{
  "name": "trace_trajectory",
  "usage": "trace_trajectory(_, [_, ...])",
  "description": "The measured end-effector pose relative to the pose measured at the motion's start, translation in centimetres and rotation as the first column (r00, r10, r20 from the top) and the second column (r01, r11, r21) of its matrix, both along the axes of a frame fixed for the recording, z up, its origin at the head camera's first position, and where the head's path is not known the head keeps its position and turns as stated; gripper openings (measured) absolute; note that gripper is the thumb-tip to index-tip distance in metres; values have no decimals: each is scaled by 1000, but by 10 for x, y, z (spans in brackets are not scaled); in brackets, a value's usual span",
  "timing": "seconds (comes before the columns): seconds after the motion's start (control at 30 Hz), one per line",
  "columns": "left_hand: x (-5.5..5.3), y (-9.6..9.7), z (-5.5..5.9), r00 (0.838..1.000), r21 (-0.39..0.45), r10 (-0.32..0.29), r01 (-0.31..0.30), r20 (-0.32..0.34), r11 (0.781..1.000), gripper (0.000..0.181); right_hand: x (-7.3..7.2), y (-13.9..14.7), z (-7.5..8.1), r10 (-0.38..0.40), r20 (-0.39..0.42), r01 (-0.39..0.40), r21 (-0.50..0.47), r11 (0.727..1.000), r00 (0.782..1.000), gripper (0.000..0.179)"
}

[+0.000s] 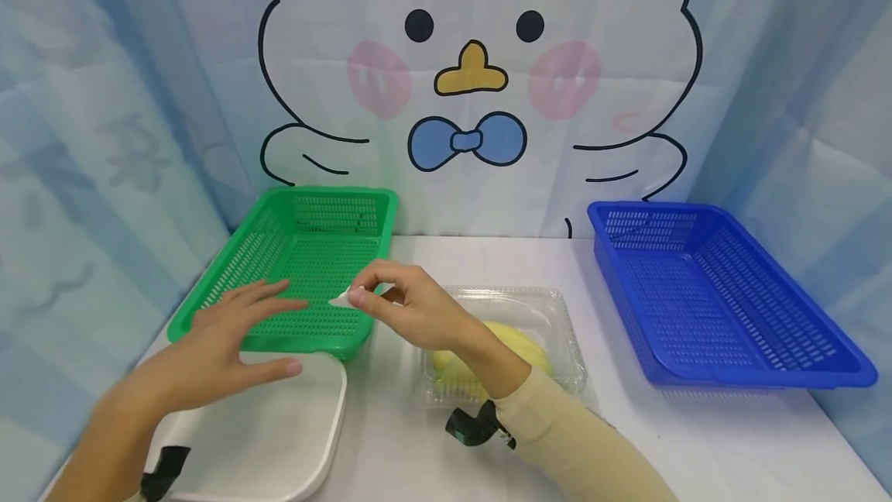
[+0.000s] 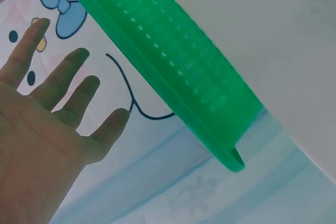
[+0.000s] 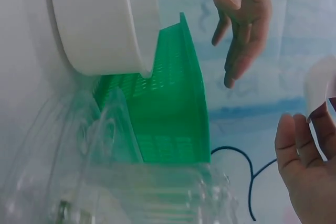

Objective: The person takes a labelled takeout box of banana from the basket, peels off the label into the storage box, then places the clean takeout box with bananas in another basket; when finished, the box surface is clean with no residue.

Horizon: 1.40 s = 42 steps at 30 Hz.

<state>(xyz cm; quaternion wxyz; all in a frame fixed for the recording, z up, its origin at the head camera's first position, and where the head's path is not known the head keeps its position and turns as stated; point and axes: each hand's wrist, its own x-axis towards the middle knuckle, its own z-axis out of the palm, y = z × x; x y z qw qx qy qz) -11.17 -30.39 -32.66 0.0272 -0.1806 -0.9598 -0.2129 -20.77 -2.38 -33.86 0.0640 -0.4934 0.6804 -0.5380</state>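
My right hand point(image 1: 425, 304) pinches a thin, white, sheet-like piece point(image 1: 341, 300) between thumb and fingers. It is held over the near right part of the green basket point(image 1: 327, 211). In the right wrist view the same white piece point(image 3: 318, 82) looks pale and slightly curved. My left hand point(image 1: 226, 343) hovers with spread fingers, empty, above the white tub point(image 1: 258, 424) and the basket's near left side. Under my right wrist stands a clear plastic box point(image 1: 519, 299), with rounded yellow things point(image 1: 524, 345) inside, partly hidden by the forearm.
A blue basket point(image 1: 627, 324) stands on the right of the white table point(image 1: 704, 448). The green basket is at the back left, behind the white tub. A curtain point(image 1: 474, 200) with a cartoon figure hangs behind, and curtains flank both sides.
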Motion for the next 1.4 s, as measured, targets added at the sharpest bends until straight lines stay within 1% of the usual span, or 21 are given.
trace_trajectory(0.1, [5, -9, -1, 1000, 10, 14, -14, -12, 1000, 67, 1, -11, -2, 10, 24, -10, 5, 1000, 1000, 12])
trace_trajectory(0.2, [8, -16, -2, 999, 7, 32, -32, -4, 999, 68, 4, -20, -5, 24, 37, -25, 29, 999, 999, 12])
trace_trajectory(0.33, [11, -21, -3, 998, -22, 57, -56, 18, 998, 70, 7, -30, -8, 39, 52, -41, 53, 998, 998, 13])
trace_trajectory(0.47, [13, -28, -5, 998, -28, 69, -69, 11, 997, 67, 12, -36, -12, 45, 69, -51, 78, 996, 997, 14])
trace_trajectory(0.63, [17, -34, -10, 998, -9, 65, -65, 18, 998, 59, 15, -38, -23, 49, 78, -55, 81, 995, 996, 14])
trace_trajectory(0.7, [18, -36, -12, 998, -11, 64, -64, 12, 998, 55, 16, -41, -28, 47, 80, -53, 79, 995, 996, 14])
trace_trajectory(0.77, [21, -40, -13, 997, -16, 72, -72, 21, 997, 53, 17, -45, -31, 52, 81, -58, 77, 995, 995, 14])
trace_trajectory(0.87, [25, -47, -15, 994, -36, 96, -94, 53, 995, 54, 20, -52, -34, 78, 63, -82, 77, 994, 995, 14])
trace_trajectory(0.93, [28, -51, -17, 990, -45, 114, -110, 89, 993, 54, 22, -56, -36, 92, 48, -96, 78, 992, 995, 14])
trace_trajectory(1.07, [31, -58, -21, 985, -38, 131, -127, 115, 991, 54, 26, -62, -37, 103, 13, -104, 79, 991, 995, 12])
trace_trajectory(1.13, [32, -62, -23, 985, -23, 131, -129, 111, 991, 54, 28, -64, -37, 103, -13, -102, 81, 992, 995, 11])
trace_trajectory(1.27, [35, -71, -26, 989, 6, 131, -132, 65, 991, 53, 31, -70, -37, 126, -65, -120, 86, 989, 990, 11])
trace_trajectory(1.33, [38, -77, -28, 989, 15, 138, -139, 45, 990, 52, 34, -74, -39, 143, -74, -135, 100, 986, 987, 11])
trace_trajectory(1.4, [41, -83, -31, 988, 17, 151, -152, 43, 988, 51, 36, -79, -40, 156, -79, -145, 127, 981, 985, 12])
